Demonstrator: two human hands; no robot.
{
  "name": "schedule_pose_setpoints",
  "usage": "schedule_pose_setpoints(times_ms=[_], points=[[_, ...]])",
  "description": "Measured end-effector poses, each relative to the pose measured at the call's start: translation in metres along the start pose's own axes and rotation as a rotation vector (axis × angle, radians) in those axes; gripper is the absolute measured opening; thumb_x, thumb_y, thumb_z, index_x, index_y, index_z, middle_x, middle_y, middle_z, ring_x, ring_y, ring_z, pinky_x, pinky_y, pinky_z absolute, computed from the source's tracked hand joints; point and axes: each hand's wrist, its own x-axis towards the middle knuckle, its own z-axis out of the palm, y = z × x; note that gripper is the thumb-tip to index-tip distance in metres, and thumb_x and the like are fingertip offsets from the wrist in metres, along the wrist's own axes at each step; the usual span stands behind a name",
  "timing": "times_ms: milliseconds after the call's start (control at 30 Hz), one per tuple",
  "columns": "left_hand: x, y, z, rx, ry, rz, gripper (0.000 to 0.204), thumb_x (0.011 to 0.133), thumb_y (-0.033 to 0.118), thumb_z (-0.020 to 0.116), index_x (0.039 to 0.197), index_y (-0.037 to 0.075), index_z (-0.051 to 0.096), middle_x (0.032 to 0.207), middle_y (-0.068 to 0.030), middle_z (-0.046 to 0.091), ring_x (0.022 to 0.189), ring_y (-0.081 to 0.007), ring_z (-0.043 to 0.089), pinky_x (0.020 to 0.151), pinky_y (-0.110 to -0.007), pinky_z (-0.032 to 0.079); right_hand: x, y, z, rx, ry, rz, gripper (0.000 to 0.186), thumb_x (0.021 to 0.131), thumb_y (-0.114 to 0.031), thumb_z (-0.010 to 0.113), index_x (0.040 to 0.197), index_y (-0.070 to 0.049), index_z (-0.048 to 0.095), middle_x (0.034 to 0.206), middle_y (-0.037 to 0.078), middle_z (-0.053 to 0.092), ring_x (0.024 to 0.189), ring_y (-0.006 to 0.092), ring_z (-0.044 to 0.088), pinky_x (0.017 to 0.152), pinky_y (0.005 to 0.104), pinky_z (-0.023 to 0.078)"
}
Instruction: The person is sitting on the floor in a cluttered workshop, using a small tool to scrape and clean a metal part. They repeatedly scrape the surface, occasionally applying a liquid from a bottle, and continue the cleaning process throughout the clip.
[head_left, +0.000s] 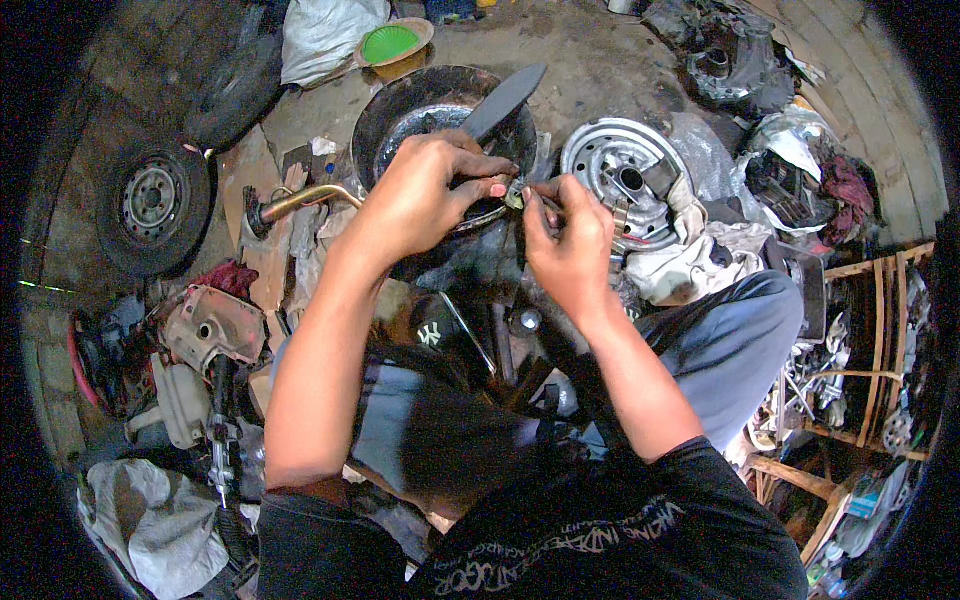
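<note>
My left hand [430,190] and my right hand [572,235] meet over a dark round basin [385,105]. Between their fingertips they pinch a small metallic part [516,194], too small to name. The left thumb and index finger close on it from one side, the right fingers from the other. Past the left knuckles sticks out a flat grey blade-shaped piece [505,102], its pointed end over the basin's far rim. Whether the left hand grips this piece or it rests on the basin, I cannot tell.
Right of the basin lies a silver wheel rim [590,150] beside whitish rags [710,265]. A tyre on its rim [150,200] is at the left, near a rusty metal bracket [215,325]. A bowl with a green inside [390,45] stands beyond; a wooden rack [880,330] is at the right.
</note>
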Motion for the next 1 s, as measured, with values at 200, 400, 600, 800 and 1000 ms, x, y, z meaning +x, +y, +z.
schedule_pose_setpoints(times_ms=[200,400,600,800,1000], points=[[0.000,0.003,-0.001,-0.009,-0.008,-0.047,0.021,0.084,0.015,0.078,0.103,0.004,0.079,0.098,-0.0163,0.074,0.093,-0.0334,0.071,0.087,-0.040,0.054,0.002,0.002,0.001,-0.014,0.026,-0.051,0.014,0.088,-0.006,0.071,0.086,0.000,0.058,0.080,0.022,0.066,0.074,0.0446,0.066,0.064,0.0497,0.050],[0.001,0.002,0.003,-0.023,-0.016,-0.016,0.020,0.085,0.013,0.077,0.101,0.004,0.079,0.097,-0.0163,0.074,0.094,-0.0331,0.071,0.087,-0.040,0.053,-0.007,0.005,-0.003,-0.045,0.036,-0.008,0.012,0.087,-0.005,0.070,0.088,0.000,0.058,0.080,0.023,0.065,0.074,0.0462,0.065,0.064,0.0512,0.049],[0.001,0.006,0.001,0.014,0.020,-0.034,0.020,0.085,0.015,0.077,0.101,0.004,0.080,0.098,-0.0171,0.075,0.095,-0.0339,0.072,0.088,-0.041,0.054,0.006,0.002,0.002,-0.045,0.008,-0.099,0.015,0.087,-0.007,0.070,0.088,0.000,0.058,0.082,0.025,0.065,0.076,0.0473,0.065,0.066,0.0517,0.050],[-0.004,0.003,0.000,0.006,0.037,0.015,0.022,0.085,0.009,0.074,0.106,0.003,0.078,0.095,-0.0197,0.074,0.091,-0.0369,0.071,0.083,-0.042,0.055,0.001,0.010,-0.027,-0.083,-0.084,0.027,0.012,0.088,-0.010,0.071,0.091,0.001,0.066,0.086,0.024,0.069,0.080,0.0442,0.069,0.071,0.0476,0.053],[-0.002,0.003,0.001,0.007,0.014,-0.030,0.021,0.087,0.019,0.077,0.103,0.006,0.080,0.098,-0.0173,0.075,0.094,-0.0338,0.071,0.087,-0.041,0.054,-0.011,0.016,-0.041,0.187,-0.089,0.192,0.017,0.095,0.001,0.062,0.109,0.004,0.069,0.099,0.015,0.074,0.093,0.0248,0.072,0.089,0.0355,0.053]])
